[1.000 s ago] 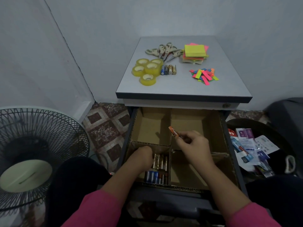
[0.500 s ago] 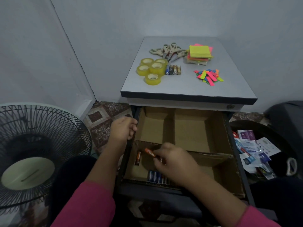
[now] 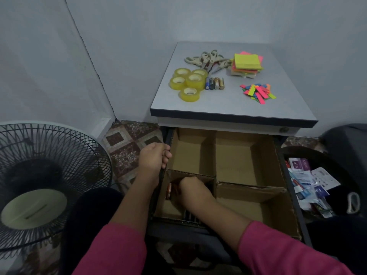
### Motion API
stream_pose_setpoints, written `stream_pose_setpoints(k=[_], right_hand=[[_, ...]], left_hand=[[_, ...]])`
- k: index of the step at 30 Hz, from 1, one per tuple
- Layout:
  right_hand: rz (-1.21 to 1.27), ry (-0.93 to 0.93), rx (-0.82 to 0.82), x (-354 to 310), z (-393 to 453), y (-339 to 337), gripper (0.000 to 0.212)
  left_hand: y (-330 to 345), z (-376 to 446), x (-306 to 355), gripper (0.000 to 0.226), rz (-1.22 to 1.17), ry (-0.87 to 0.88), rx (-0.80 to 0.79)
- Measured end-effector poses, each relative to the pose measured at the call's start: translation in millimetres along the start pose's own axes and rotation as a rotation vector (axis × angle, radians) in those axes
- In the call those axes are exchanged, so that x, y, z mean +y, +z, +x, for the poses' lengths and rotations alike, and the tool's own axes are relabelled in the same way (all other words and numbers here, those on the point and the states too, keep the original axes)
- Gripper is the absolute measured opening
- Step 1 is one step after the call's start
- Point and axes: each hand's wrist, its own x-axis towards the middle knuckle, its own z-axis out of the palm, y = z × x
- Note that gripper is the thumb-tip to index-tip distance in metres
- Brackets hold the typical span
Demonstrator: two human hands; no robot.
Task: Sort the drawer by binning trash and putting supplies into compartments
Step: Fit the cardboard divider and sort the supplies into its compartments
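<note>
Currently, we are loading batteries into the front-left compartment.

Drawer: we are working in the open drawer lined with brown cardboard dividers (image 3: 215,155), which split it into four compartments; the two rear ones and the front-right one are showing bare cardboard.

Right hand: our right hand (image 3: 195,190) is reaching down into the front-left compartment, fingers curled and pointing at the floor of the cell. We cannot tell whether it is gripping a battery, because the fingertips are hidden behind the knuckles.

Left hand: our left hand (image 3: 154,158) is closing loosely over the left wall of the drawer, holding no supply; we judge it is bracing the drawer so the cardboard is not shifting.

Batteries in compartment: an orange-and-copper cylindrical battery (image 3: 168,191) is lying just beside the right hand, and dark cylinders (image 3: 188,216) are lying at the front edge.

Supplies waiting: on the grey cabinet top (image 3: 228,104) we are keeping yellow clear-tape rolls (image 3: 187,82), a row of four small batteries (image 3: 215,83), beige-handled scissors (image 3: 206,60), a stack of neon sticky notes (image 3: 246,65) and loose coloured paper flags (image 3: 258,93), grouped by kind for transfer.

Trash: printed wrappers (image 3: 308,183) are sitting in the dark round bin (image 3: 294,153) to the right.
</note>
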Motion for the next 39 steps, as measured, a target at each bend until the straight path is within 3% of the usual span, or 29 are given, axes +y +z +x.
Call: stream_pose_setpoints(k=[17,28,39], right_hand=[[0.052,-0.019,0.005,2.1,9.5,7.8,0.024],[0.011,-0.012,0.003,2.4,7.2,6.2,0.013],[-0.029,-0.008,0.001,-0.5,3.6,3.5,0.015]], left_hand=[[0.0,0.4,-4.2,0.018,0.003,0.031,-0.018],[0.5,0.3,-5.0,0.018,0.011,0.037,-0.022],[0.0,-1.6,-4.2,0.019,0.022,0.04,-0.025]])
